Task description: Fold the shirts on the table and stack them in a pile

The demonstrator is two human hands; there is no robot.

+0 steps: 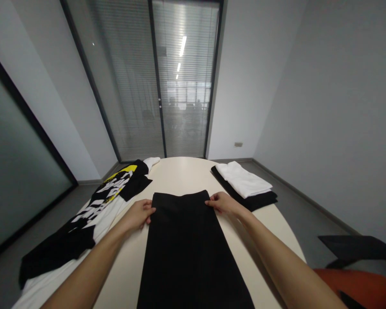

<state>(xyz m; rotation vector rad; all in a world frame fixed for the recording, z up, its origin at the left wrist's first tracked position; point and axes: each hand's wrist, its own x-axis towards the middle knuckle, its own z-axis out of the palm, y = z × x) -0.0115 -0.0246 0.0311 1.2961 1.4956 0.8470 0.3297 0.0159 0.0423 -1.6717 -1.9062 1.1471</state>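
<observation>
A long black garment (pixel 186 249), folded into a narrow strip, lies down the middle of the cream oval table (pixel 180 171). My left hand (pixel 141 213) pinches its far left corner, fingers curled on the cloth. My right hand (pixel 220 202) grips the far right corner the same way. Both forearms reach forward along the strip's sides.
A heap of black, white and yellow printed shirts (pixel 93 210) spreads over the table's left side. At the far right lies a folded white garment (pixel 244 179) on a folded black one (pixel 260 199). An orange chair (pixel 360 283) stands at lower right. Glass doors with blinds are behind.
</observation>
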